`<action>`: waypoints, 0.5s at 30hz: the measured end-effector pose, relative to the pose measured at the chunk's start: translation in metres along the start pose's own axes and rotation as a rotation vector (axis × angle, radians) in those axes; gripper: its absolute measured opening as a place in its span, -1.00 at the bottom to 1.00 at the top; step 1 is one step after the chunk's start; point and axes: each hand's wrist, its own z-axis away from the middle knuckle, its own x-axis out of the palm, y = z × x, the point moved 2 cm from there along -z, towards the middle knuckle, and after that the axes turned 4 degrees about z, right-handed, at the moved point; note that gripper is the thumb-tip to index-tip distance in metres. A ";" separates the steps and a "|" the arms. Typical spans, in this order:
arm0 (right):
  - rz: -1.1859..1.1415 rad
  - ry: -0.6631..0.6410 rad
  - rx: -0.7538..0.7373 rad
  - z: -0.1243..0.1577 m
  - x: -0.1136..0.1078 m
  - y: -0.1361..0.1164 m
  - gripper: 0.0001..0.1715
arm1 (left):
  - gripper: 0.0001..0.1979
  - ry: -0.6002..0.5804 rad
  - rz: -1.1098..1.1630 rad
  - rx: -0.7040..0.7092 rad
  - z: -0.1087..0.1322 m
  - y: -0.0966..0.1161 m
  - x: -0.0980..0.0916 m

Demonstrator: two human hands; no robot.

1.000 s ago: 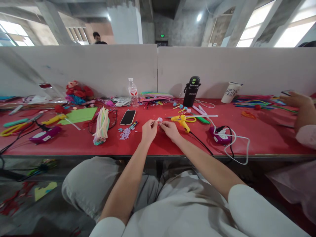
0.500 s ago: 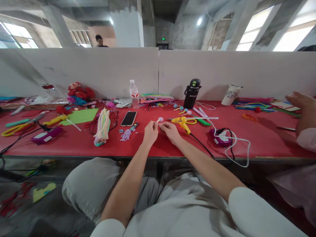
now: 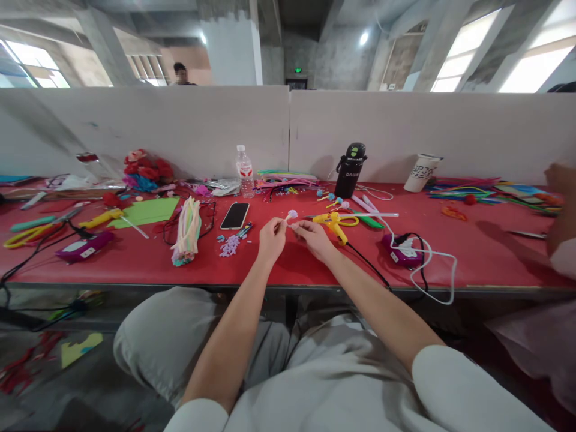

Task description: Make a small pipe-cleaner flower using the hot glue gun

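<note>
My left hand (image 3: 272, 239) is closed in a pinch on the pale stem of a small lilac flower (image 3: 292, 214), whose head stands up just beyond my fingertips. Close beside it, my right hand (image 3: 314, 235) is also closed, with a small lilac piece (image 3: 290, 225) at its fingertips. The two hands are slightly apart above the red table (image 3: 301, 267). To their left lies a pile of small lilac pieces (image 3: 230, 245). A yellow glue gun (image 3: 333, 224) rests just right of my right hand, and several small finished flowers (image 3: 332, 198) lie behind it.
A phone (image 3: 234, 216), a bundle of pastel pipe cleaners (image 3: 186, 233) and a water bottle (image 3: 245, 171) stand or lie to the left. A black flask (image 3: 351, 172), a purple power socket (image 3: 402, 251) with a looping white cable and a co-worker's arm (image 3: 562, 210) are on the right.
My hands have moved slightly apart, showing more of the flower's pale stem and the small lilac piece. The co-worker's hand at the right has drawn further right.
</note>
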 end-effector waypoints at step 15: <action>0.084 0.191 -0.082 -0.008 -0.020 -0.014 -0.62 | -0.84 0.061 -0.237 0.222 -0.004 -0.003 -0.012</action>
